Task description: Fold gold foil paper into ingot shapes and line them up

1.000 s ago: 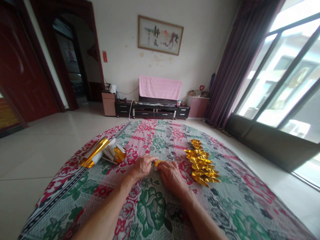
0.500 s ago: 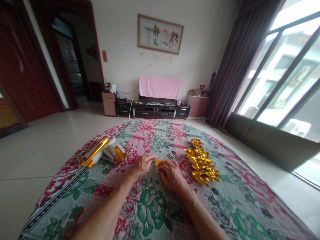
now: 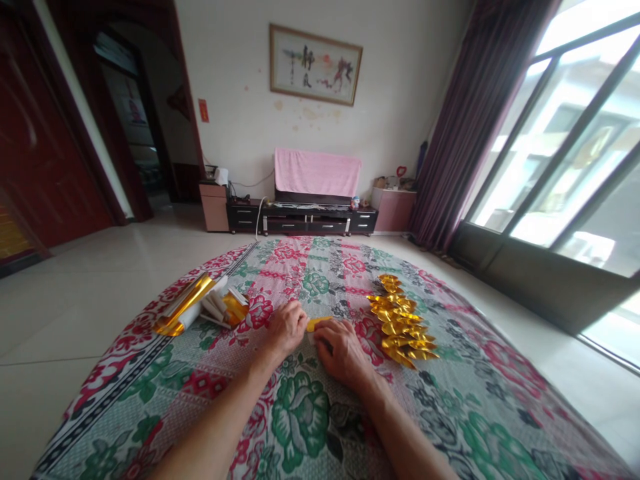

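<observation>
A small piece of gold paper (image 3: 319,323) lies on the flowered tablecloth (image 3: 300,413) between my hands. My right hand (image 3: 343,350) rests over its right part, fingers bent and pressed on it. Just left of the paper, my left hand (image 3: 289,328) has its fingers curled together; whether they pinch the paper's edge is too small to make out. To the right stands a row of folded gold paper pieces (image 3: 403,323). On the left lie gold and white paper sheets (image 3: 187,307), loosely stacked and partly curled.
Beyond the round table, a black low cabinet (image 3: 305,223) carries something covered by a pink cloth (image 3: 318,172). A purple curtain (image 3: 480,120) and large windows are on the right. Dark red doors (image 3: 45,133) stand on the left.
My left hand's fingers, stretched toward the gold paper before, are now curled in. My right hand stays on the paper. The whole view has shifted slightly.
</observation>
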### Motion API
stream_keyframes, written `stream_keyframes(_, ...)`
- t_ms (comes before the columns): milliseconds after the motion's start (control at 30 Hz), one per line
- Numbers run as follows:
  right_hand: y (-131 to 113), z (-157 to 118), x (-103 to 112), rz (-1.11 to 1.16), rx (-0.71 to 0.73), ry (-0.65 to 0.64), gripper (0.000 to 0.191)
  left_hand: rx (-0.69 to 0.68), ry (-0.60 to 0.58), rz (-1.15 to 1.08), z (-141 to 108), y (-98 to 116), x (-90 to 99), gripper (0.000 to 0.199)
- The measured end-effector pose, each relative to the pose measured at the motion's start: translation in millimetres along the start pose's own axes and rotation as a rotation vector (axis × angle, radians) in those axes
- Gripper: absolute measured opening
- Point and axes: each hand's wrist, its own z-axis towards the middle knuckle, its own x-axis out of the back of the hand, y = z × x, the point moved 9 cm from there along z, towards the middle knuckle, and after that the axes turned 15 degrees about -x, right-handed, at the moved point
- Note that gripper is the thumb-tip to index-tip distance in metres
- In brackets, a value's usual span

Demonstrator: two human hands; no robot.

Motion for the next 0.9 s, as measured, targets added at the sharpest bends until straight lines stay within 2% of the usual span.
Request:
stream_keyframes(267, -1.6, -0.9, 1.3, 0.008, 0.015, 0.013, 0.014, 0.029, 0.066, 0.007, -2.5, -2.1, 0.9, 0.013)
stream_keyframes(533, 1.7, -1.0, 1.5, 0.004, -0.001, 0.049, 0.013, 0.076, 0.061, -0.004, -3.9, -8.1, -0.5, 0.014)
stream_keyframes(900, 2.8, -0.5, 1.5, -0.004, -0.018, 0.045, 0.011, 0.068, 0.066, 0.017, -4.1, -9.5, -0.2, 0.014)
